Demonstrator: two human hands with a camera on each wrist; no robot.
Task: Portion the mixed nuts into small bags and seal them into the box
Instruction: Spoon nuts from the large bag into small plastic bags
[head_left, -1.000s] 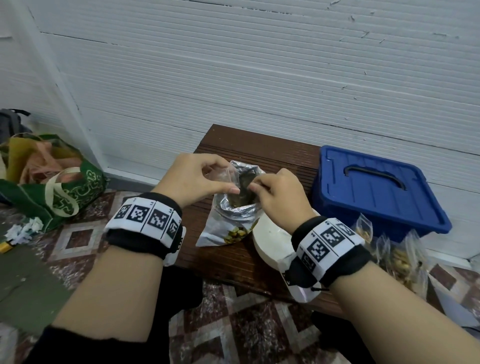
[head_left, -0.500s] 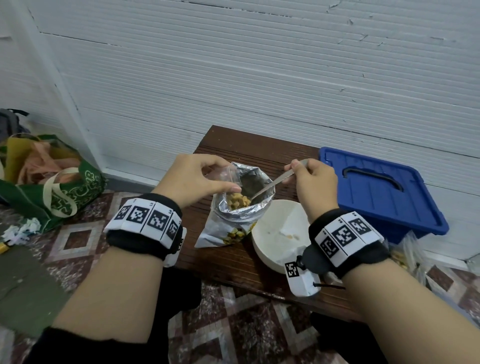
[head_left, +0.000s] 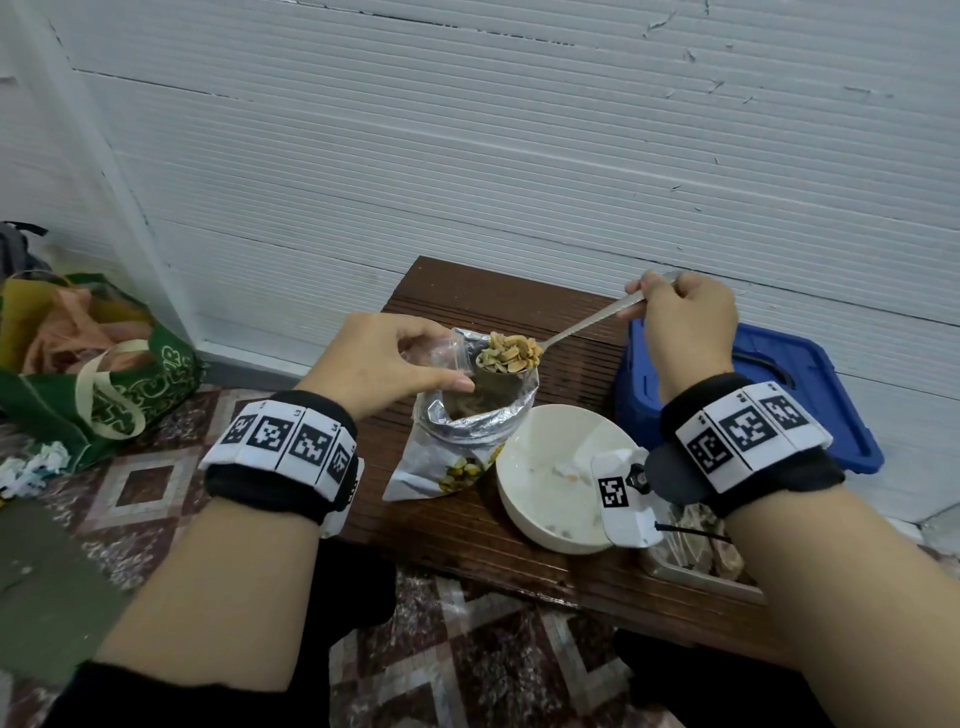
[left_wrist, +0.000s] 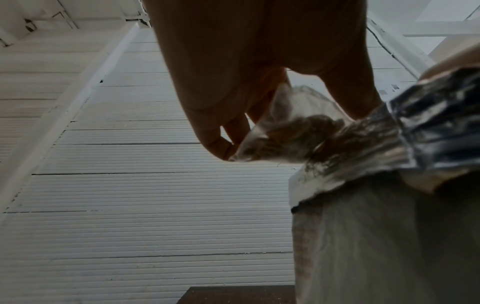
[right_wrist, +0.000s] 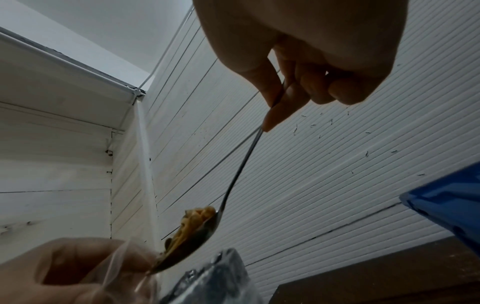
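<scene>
A foil bag of mixed nuts (head_left: 467, 431) stands open on the brown bench (head_left: 467, 530). My left hand (head_left: 384, 364) pinches a small clear bag (head_left: 434, 353) at the foil bag's mouth; the clear bag (left_wrist: 291, 127) shows below my fingers in the left wrist view. My right hand (head_left: 680, 317) grips the handle of a metal spoon (head_left: 582, 327). Its bowl, heaped with nuts (head_left: 509, 353), hovers over the foil bag, right beside the clear bag. From the right wrist the loaded spoon (right_wrist: 207, 226) points down at the clear bag (right_wrist: 124, 267). The blue box (head_left: 779, 395) sits shut at the right.
A white bowl (head_left: 550, 483) sits on the bench by my right wrist. Filled small bags (head_left: 696, 545) lie at the bench's right front. A green tote bag (head_left: 98, 374) stands on the tiled floor to the left. A white panelled wall runs behind the bench.
My right hand drew back and up to the right, lifting the spoon out of the foil bag with a heap of nuts. The left hand kept its pinch on the clear bag.
</scene>
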